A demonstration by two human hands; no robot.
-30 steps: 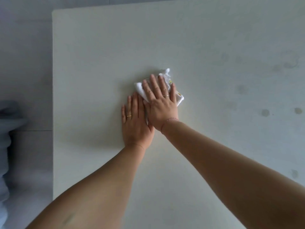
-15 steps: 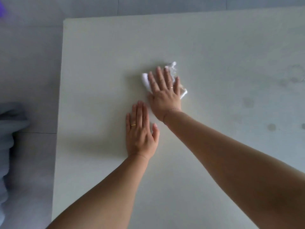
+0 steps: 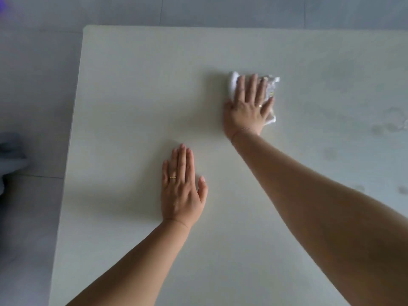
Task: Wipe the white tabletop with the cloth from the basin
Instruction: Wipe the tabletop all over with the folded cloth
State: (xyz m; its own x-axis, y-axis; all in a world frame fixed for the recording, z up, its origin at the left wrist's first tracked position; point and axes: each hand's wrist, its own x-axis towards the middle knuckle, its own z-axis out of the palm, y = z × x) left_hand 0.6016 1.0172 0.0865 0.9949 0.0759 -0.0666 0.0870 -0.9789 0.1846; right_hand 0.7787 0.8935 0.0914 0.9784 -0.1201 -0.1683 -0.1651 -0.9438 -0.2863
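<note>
Flat on the white tabletop (image 3: 132, 107), the right hand (image 3: 248, 109) presses a crumpled white cloth (image 3: 233, 83) down with spread fingers, not gripping it; the cloth shows past the fingertips and along the hand's right edge, towards the far side of the table. Nearer the person and well apart from it, the left hand (image 3: 181, 193) lies palm-down and released on bare tabletop, a gold ring (image 3: 172, 177) on one finger; faint damp marks (image 3: 386, 127) spot the surface to the right.
</note>
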